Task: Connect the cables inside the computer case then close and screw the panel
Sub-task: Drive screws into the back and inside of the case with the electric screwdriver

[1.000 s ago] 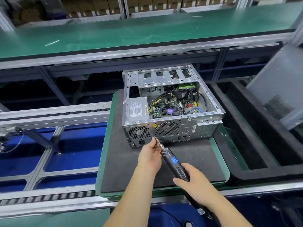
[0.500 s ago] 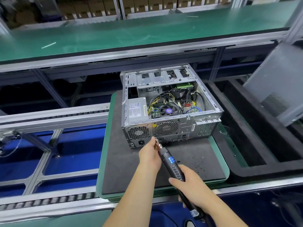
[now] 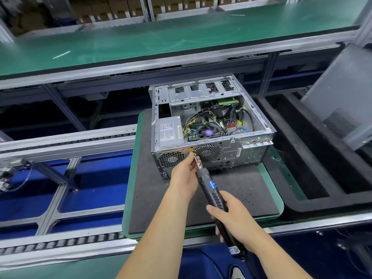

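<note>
The open computer case (image 3: 227, 153) lies on its side on a dark mat (image 3: 241, 190), its rear face with two fan grilles toward me. Coloured cables, a fan and the power supply show inside. My right hand (image 3: 234, 222) grips the black electric screwdriver (image 3: 211, 188), which slants up toward the rear face. My left hand (image 3: 186, 176) pinches the screwdriver's metal bit, whose tip sits near the yellow sticker between the grilles. The grey side panel (image 3: 342, 101) leans at the right, off the case.
The mat rests on a green-edged pallet (image 3: 130, 178) on a roller conveyor (image 3: 60, 243). A black foam tray (image 3: 314, 158) sits to the right. A long green workbench (image 3: 161, 39) runs behind, with cardboard boxes on shelves beyond.
Both hands and the screwdriver have risen slightly, so the bit tip has come from below the rear face up to the spot between the fan grilles.
</note>
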